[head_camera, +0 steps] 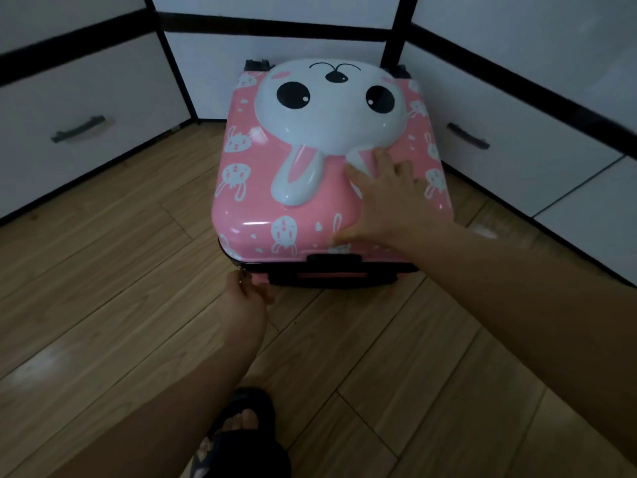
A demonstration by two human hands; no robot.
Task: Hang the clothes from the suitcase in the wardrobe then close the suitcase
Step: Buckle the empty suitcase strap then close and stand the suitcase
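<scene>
Pink suitcase point(320, 181) lies flat on the wood floor point(103, 305), lid down and shut, w/ a raised white bunny face point(331, 108) on the lid and small white bunny prints around it. Far end of the suitcase sits close against the white drawer units w/ black frames point(86, 98); more of the same units run along its right side point(517, 150). Black wheels point(256, 64) show at the suitcase's far corners. Black carry handle point(332, 276) sits on the suitcase's near side.

Right hand point(386, 198) lies flat on the lid, fingers spread, palm pressing down on the near-right part of the suitcase, fingertips over one bunny ear. Forearm runs back from the suitcase toward the lower right.

Left hand point(246, 294) is at the suitcase's near-left corner, low by the floor, fingers curled in and pinching a small zip pull point(243, 274) right at the black zipper seam. Pull is small & a bit blurred, so exact grip hard to read.

Nearer than the suitcase, bottom centre, a foot in a dark slipper point(241, 439) stands on the floor. Each drawer unit beside the suitcase has a dark bar handle, one left point(78, 129), one right point(468, 135).
</scene>
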